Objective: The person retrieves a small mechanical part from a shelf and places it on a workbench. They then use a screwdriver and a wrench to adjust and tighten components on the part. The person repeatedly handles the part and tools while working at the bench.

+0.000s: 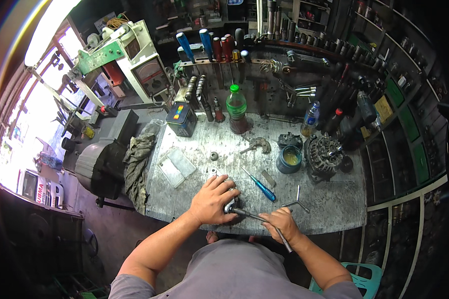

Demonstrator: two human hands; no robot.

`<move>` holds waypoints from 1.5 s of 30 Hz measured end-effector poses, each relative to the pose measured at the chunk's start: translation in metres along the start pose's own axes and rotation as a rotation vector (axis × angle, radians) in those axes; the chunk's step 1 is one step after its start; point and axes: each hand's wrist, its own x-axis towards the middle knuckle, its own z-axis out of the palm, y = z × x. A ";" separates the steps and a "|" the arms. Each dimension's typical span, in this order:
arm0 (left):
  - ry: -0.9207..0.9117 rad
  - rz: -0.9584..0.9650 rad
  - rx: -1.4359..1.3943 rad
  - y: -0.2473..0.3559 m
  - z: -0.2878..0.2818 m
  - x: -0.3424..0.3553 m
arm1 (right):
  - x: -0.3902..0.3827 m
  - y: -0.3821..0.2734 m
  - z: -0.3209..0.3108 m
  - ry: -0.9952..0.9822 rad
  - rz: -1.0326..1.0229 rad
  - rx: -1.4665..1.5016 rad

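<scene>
My right hand is closed round the handle of a long metal socket wrench near the bench's front edge. The wrench runs up and left to my left hand, which curls over a shiny metal part at the wrench's head. Most of that part is hidden under the palm and fingers. Just beyond my hands lies a blue-handled screwdriver beside a small flat block. To the right rests a three-armed wrench. Small round metal pieces sit beyond my left hand.
The worn metal bench also bears a clear plastic case, a green-capped bottle, a blue cup and an alternator. A bench vise and dark rag stand left. Tool racks line the back; a teal stool is behind right.
</scene>
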 end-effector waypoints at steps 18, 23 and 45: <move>0.014 -0.028 0.008 0.006 0.002 0.001 | -0.002 0.005 -0.001 0.022 0.046 0.200; -0.001 -0.017 0.017 0.004 0.000 0.003 | 0.004 0.001 -0.004 0.035 0.043 0.178; 0.016 -0.035 0.011 0.006 0.002 0.001 | 0.002 0.017 -0.018 0.010 -0.049 0.062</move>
